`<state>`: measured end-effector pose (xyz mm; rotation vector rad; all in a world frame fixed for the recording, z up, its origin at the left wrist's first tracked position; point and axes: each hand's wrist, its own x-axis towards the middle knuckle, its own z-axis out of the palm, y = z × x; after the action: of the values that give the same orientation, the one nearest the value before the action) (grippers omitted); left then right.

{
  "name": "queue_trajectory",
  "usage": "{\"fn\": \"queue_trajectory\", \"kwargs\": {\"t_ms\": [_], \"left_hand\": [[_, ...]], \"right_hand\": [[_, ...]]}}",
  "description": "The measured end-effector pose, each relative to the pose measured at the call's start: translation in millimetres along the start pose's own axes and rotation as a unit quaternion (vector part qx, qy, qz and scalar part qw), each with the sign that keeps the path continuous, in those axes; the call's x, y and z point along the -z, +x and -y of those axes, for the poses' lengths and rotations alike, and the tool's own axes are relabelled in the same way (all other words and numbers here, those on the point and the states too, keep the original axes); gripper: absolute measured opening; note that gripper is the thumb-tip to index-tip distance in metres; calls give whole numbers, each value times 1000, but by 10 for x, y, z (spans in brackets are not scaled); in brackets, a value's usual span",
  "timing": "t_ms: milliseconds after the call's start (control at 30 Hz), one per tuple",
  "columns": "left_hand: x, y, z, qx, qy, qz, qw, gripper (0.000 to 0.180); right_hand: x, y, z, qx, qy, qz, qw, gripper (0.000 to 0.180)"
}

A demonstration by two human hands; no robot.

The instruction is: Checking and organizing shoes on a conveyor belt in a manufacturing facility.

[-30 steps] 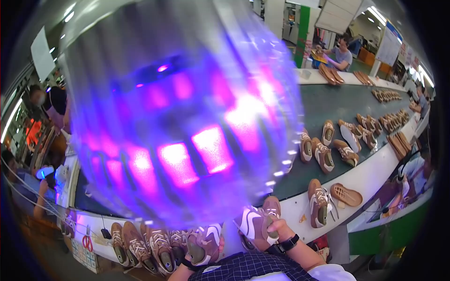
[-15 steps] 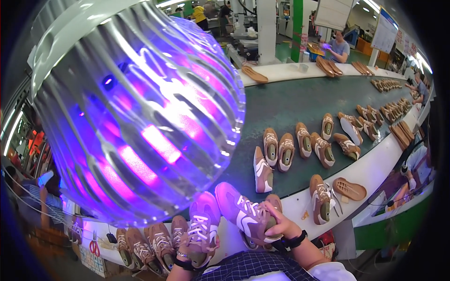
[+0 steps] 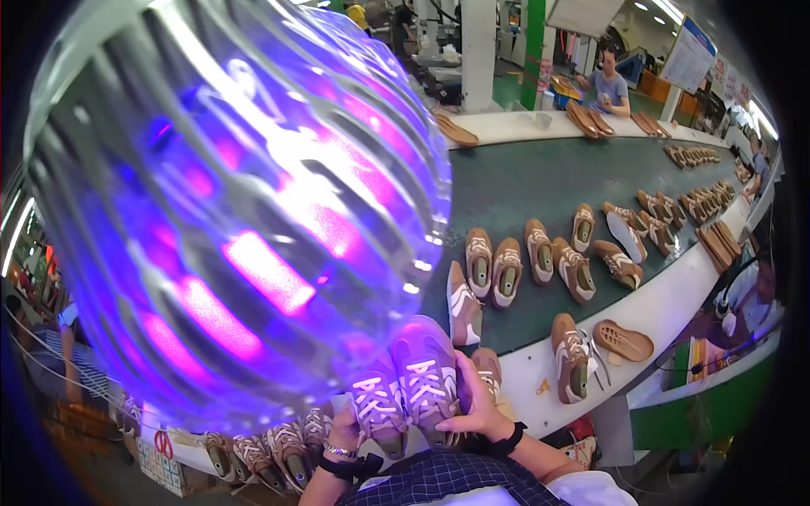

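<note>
Two brown lace-up sneakers with white laces are held side by side, toes pointing away, under purple light. My left hand (image 3: 343,428) is closed around the outer side of the left sneaker (image 3: 377,406), its fingers partly hidden. My right hand (image 3: 479,406) grips the right sneaker (image 3: 429,384) along its outer side, thumb near the heel. A large ribbed clear lamp cover (image 3: 253,219), glowing purple and pink, hangs just above and left of the toes. Behind my right hand, another brown sneaker (image 3: 487,371) stands partly hidden on the white ledge.
A green conveyor belt (image 3: 523,177) carries several brown sneakers. On the white ledge (image 3: 531,413) at right are a sneaker (image 3: 570,358), tweezers (image 3: 600,364) and a brown sole (image 3: 624,340). More sneakers (image 3: 291,447) and red scissors (image 3: 164,444) lie left. A co-worker (image 3: 607,83) sits across the belt.
The right sneaker has swung upright and moved left against the left one, which dropped slightly lower. My right hand moved left with it. The lamp cover appears larger and shifted down in the picture.
</note>
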<state>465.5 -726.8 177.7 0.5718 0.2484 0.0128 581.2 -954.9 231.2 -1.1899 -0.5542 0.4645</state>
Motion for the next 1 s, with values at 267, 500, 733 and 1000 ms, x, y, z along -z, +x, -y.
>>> {"fn": "queue_trajectory", "kwargs": {"t_ms": [267,500,733,1000], "left_hand": [[26,-33,57,-6,-34,14,999,43],[131,-104,67,8,6,-31,999,47],[439,-174,128,52,6,-17,998,51],[-114,85,-53,0,-94,-51,994,42]], "right_hand": [[-22,20,19,-74,110,16,991,122],[39,2,-3,-140,177,28,974,129],[86,22,67,-211,264,41,940,123],[20,146,-19,-183,394,-46,900,71]]}}
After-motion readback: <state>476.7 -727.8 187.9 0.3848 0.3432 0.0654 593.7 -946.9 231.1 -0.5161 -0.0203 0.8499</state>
